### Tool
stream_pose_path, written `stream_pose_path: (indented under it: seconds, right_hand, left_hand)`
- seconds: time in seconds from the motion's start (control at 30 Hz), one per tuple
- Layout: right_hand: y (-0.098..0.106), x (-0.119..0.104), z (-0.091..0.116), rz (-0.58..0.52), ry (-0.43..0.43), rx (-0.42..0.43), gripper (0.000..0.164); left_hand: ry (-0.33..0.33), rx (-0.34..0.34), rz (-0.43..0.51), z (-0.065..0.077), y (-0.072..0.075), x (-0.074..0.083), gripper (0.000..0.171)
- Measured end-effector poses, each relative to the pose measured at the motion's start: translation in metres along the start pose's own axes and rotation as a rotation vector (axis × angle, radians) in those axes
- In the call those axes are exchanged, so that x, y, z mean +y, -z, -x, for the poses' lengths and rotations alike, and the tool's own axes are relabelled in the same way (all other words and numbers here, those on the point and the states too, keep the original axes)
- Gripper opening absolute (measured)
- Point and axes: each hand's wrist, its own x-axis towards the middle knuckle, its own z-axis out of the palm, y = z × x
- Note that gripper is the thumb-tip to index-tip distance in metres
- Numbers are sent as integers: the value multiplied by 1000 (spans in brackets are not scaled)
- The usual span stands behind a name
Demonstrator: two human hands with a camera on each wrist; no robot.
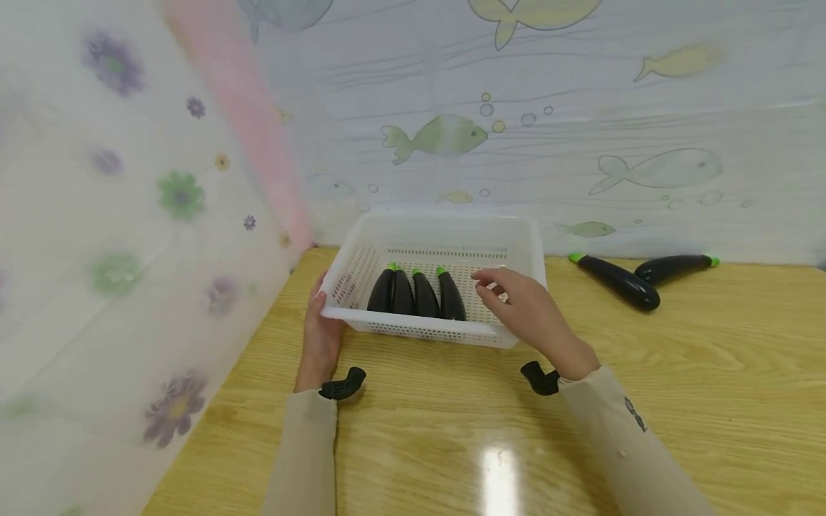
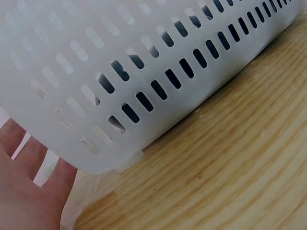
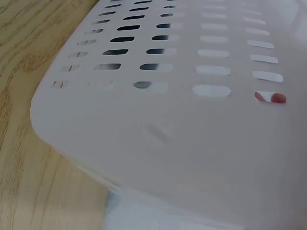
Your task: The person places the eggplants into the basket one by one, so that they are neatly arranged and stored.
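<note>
A white plastic basket (image 1: 413,329) with slotted walls stands on the wooden table. Inside it, several dark eggplants (image 1: 422,295) with green tips lie side by side, left of the middle. My left hand (image 1: 320,342) holds the basket's left side near the front corner, its thumb at the rim. In the left wrist view the fingers of that hand (image 2: 31,187) lie along the outer wall. My right hand (image 1: 534,314) hovers over the basket's right part, fingers loosely bent and holding nothing. The right wrist view shows mostly basket wall (image 3: 192,139), with fingertips glimpsed through one slot.
Two more eggplants lie on the table at the right, one long (image 1: 616,282) and one partly behind it (image 1: 674,268). Behind the table (image 1: 729,373) hangs a sheet (image 1: 548,165) printed with fish. A flowered sheet (image 1: 142,272) borders the left edge.
</note>
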Motion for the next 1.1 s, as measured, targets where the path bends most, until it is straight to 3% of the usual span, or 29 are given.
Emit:
stream_pose_path:
  seconds: [0.4, 0.73, 1.1]
  right_hand:
    - [3, 7, 4, -23, -16, 23, 38]
    - [10, 20, 3, -168, -76, 50, 42]
    - [27, 42, 8, -195, -105, 159, 40]
  left_hand:
    - [-7, -12, 42, -5, -2, -6, 51]
    - [-20, -9, 19, -4, 1, -1, 52]
    - [-10, 9, 32, -3, 1, -4, 53]
